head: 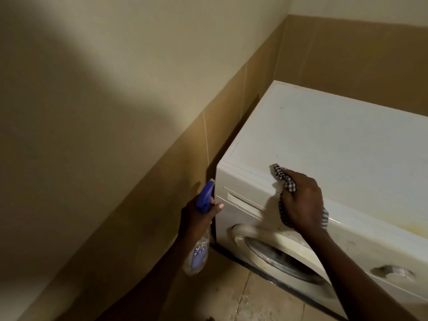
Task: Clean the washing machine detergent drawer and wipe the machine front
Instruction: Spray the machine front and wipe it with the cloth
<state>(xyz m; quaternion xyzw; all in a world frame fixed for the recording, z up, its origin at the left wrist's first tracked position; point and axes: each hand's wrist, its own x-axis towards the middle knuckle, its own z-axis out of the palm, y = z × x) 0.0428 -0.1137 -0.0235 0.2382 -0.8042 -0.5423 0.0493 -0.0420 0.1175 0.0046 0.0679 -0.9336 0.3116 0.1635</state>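
Note:
A white front-loading washing machine (324, 140) stands in the room's corner. Its detergent drawer (245, 200) at the top left of the front is closed. My right hand (303, 202) grips a black-and-white checked cloth (283, 178) and presses it on the front panel's top edge, just right of the drawer. My left hand (199, 218) holds a clear spray bottle (199, 249) with a blue trigger head, to the left of the machine's front corner, nozzle pointing up toward the wall. The round door (278, 258) lies below my right hand.
Brown wall tiles (162, 181) run close along the machine's left side and behind it, leaving a narrow dark gap. The floor (231, 297) in front is tiled and dusty. A recessed dial (391, 272) sits on the front panel at the right.

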